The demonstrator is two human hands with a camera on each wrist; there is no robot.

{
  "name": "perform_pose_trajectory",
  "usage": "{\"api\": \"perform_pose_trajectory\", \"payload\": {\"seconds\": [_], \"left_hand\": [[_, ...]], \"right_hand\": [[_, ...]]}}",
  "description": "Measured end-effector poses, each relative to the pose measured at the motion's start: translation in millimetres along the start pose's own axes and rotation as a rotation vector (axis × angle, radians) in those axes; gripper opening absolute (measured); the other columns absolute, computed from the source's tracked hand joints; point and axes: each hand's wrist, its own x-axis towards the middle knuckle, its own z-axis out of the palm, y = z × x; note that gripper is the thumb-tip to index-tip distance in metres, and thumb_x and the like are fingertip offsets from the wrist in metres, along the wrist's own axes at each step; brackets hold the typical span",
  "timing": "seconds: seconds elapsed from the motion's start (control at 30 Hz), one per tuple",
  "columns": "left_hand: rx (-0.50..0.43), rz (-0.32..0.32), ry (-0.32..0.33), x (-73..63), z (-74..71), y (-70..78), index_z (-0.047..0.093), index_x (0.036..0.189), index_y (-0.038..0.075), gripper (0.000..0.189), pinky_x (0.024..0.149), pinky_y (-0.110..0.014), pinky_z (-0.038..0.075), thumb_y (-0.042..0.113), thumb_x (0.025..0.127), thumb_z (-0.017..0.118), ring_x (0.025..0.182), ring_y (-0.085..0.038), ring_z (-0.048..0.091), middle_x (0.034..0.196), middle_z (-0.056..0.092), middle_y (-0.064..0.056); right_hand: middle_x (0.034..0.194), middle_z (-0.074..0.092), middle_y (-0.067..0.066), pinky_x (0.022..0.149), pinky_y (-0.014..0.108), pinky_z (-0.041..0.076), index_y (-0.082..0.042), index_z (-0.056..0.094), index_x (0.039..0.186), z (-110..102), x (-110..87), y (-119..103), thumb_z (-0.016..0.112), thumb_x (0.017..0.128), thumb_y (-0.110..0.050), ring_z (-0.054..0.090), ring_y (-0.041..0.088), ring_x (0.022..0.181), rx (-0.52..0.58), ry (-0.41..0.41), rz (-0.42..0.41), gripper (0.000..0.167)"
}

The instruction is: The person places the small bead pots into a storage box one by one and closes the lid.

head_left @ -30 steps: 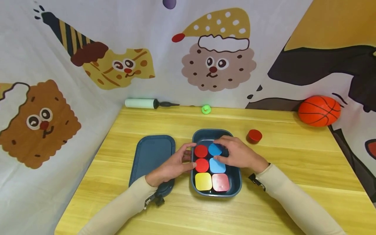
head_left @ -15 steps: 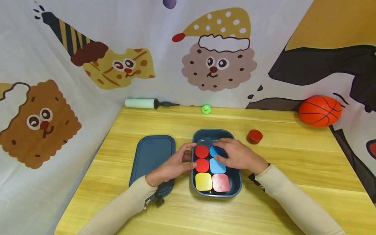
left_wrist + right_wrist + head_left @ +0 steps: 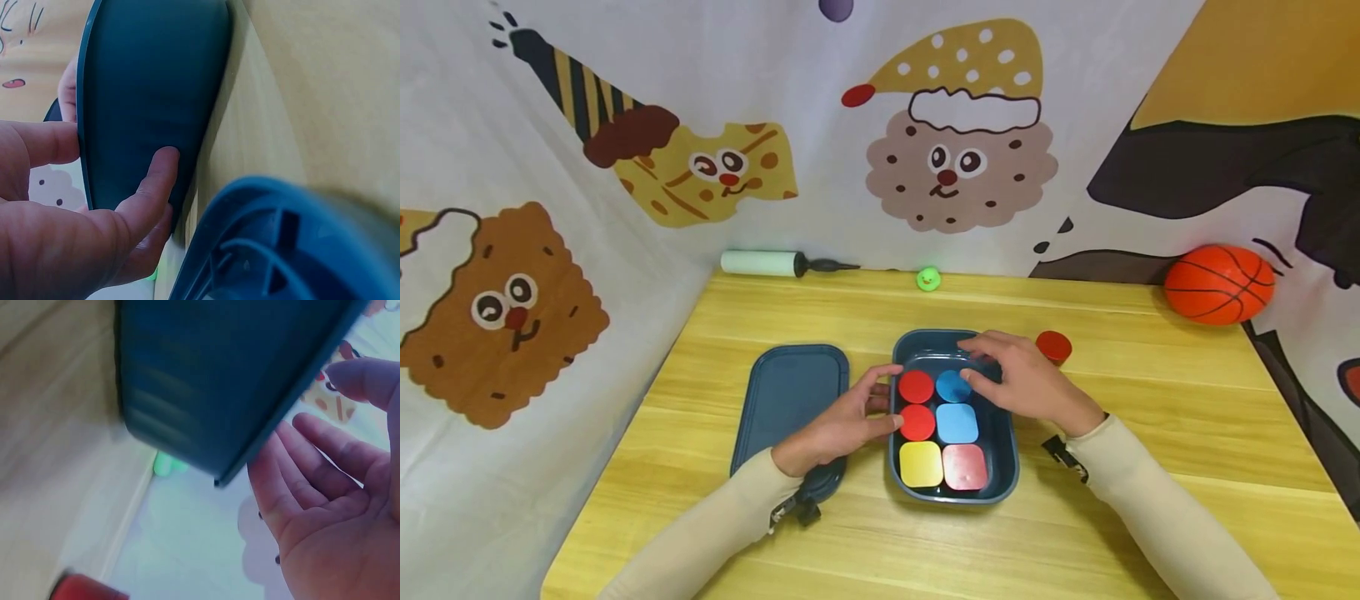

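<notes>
A dark blue lunch box (image 3: 951, 497) holds two round red pieces (image 3: 917, 386), a round blue piece (image 3: 953, 386), a light blue square (image 3: 957, 424), a yellow square (image 3: 921, 464) and a pink square (image 3: 965, 467). My left hand (image 3: 842, 421) rests against the box's left side; its fingertips press the outer wall in the left wrist view, thumb and index at the rim. My right hand (image 3: 1026, 379) hovers over the right rim with nothing in it, fingers loosely bent, thumb tip beside the round blue piece. The right wrist view shows its spread fingers near the rim.
The dark blue lid (image 3: 793, 400) lies left of the box, partly beneath my left forearm. A red cylinder (image 3: 1054, 347) stands just beyond my right hand. Along the back are a hand pump (image 3: 763, 263), a green toy duck (image 3: 928, 279) and an orange basketball (image 3: 1219, 285).
My right hand has come off the round blue piece and moved right and slightly away, uncovering it. My left hand has stayed at the box's left side.
</notes>
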Motion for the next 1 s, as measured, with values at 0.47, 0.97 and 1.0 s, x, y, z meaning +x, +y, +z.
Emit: {"api": "perform_pose_trajectory", "payload": {"seconds": [0.47,0.97,1.0], "left_hand": [[0.01,-0.001,0.0,1.1,-0.4,-1.7,0.031,0.165,0.023,0.075,0.095,-0.04,0.062,0.009,0.102,0.069,0.134,-0.033,0.055,0.151,0.047,-0.018],[0.017,-0.013,0.002,1.5,0.2,-1.8,0.031,0.165,0.025,0.074,0.096,-0.04,0.062,0.01,0.102,0.069,0.136,-0.034,0.054,0.151,0.047,-0.017],[0.018,-0.013,0.003,1.5,0.1,-2.0,0.031,0.164,0.025,0.074,0.097,-0.04,0.062,0.01,0.102,0.069,0.136,-0.034,0.054,0.151,0.047,-0.017]], "right_hand": [[0.127,0.072,0.013,0.081,0.053,0.064,-0.007,0.068,0.136,-31,-13.6,35,0.074,0.099,-0.02,0.075,0.032,0.096,0.046,0.218,0.146,0.04],[0.138,0.066,0.023,0.104,0.066,0.052,-0.001,0.066,0.139,-46,-34.9,81,0.074,0.099,-0.022,0.062,0.045,0.126,0.065,0.201,0.352,0.046],[0.139,0.065,0.024,0.105,0.066,0.052,-0.001,0.065,0.14,-46,-36.0,84,0.074,0.1,-0.023,0.061,0.045,0.127,0.072,0.184,0.363,0.047]]}}
